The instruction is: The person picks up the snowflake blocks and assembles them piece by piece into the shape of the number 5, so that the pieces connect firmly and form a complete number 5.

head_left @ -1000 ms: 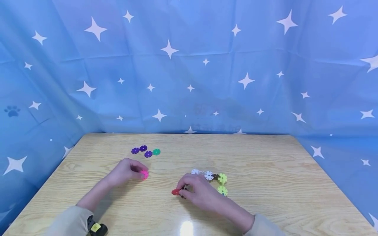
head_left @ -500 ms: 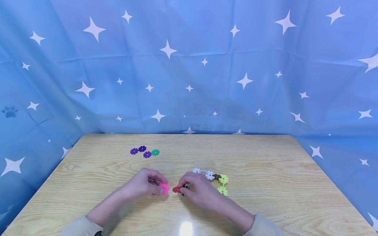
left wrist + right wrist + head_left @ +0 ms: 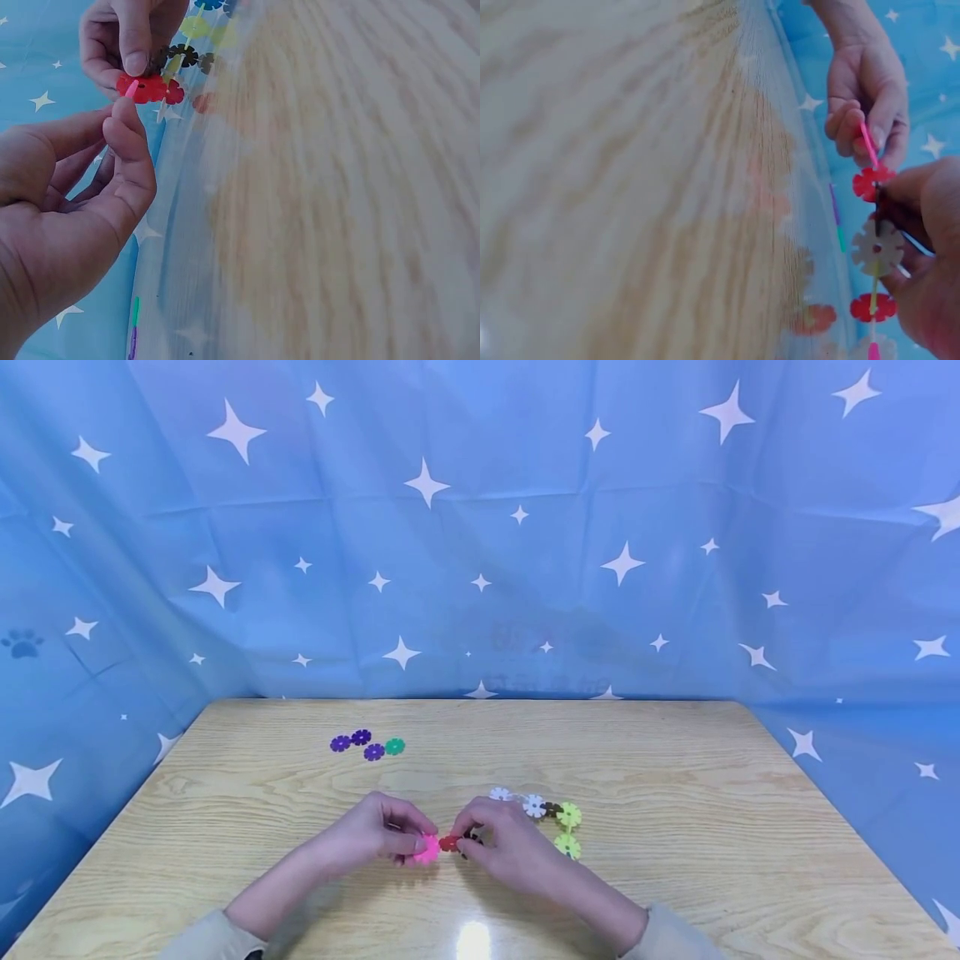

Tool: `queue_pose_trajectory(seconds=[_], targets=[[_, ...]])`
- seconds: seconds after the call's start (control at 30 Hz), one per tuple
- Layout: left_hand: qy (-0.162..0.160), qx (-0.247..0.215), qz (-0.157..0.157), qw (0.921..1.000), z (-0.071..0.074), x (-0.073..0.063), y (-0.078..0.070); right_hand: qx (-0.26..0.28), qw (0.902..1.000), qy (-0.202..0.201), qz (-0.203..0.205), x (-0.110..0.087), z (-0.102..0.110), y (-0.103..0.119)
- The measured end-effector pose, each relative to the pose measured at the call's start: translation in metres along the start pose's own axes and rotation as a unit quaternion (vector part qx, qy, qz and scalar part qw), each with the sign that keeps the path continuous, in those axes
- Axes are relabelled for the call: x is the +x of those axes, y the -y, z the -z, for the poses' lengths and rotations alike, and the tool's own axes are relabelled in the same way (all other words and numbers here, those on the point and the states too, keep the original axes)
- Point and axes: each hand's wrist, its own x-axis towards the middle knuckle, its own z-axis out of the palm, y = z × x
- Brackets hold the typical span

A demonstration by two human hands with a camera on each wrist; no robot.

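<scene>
My left hand pinches a pink snowflake disc between thumb and fingers. My right hand grips a chain of linked snowflake discs close to its end, where a red disc sticks out. The pink disc's edge meets the red one's rim in the right wrist view; whether their slots interlock I cannot tell. Behind the right hand the chain runs on through white discs, a dark brown one and yellow-green ones. A white disc and another red disc show beside my right fingers. Part of the chain is hidden by that hand.
Toward the back left of the wooden table lie several purple discs and a green disc. A blue curtain with white stars hangs behind and around the table.
My left hand has carried the pink disc rightward and nearer me, up against the red disc. The right hand has stayed almost in place with the chain.
</scene>
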Motion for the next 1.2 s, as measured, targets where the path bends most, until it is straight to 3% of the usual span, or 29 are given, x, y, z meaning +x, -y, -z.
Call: queue_pose_trajectory(seconds=[0.23, 0.43, 0.93, 1.2], targets=[[-0.003, -0.003, 0.013, 0.9999, -0.0022, 0.0007, 0.0001, 0.029, 0.9994, 0.015, 0.009, -0.0005, -0.0013, -0.0006], [0.000, -0.012, 0.018, 0.9998, -0.0016, 0.0013, 0.0002, 0.020, 0.9993, 0.008, 0.031, -0.0011, -0.0032, -0.0007], [0.045, -0.040, 0.011, 0.9982, 0.0035, 0.0051, 0.0003, 0.023, 0.9984, 0.008, 0.051, -0.0025, -0.0071, 0.0051], [0.031, -0.036, 0.018, 0.9987, 0.0032, 0.0049, 0.0000, 0.055, 0.9970, 0.013, 0.053, -0.0012, -0.0083, 0.0013]])
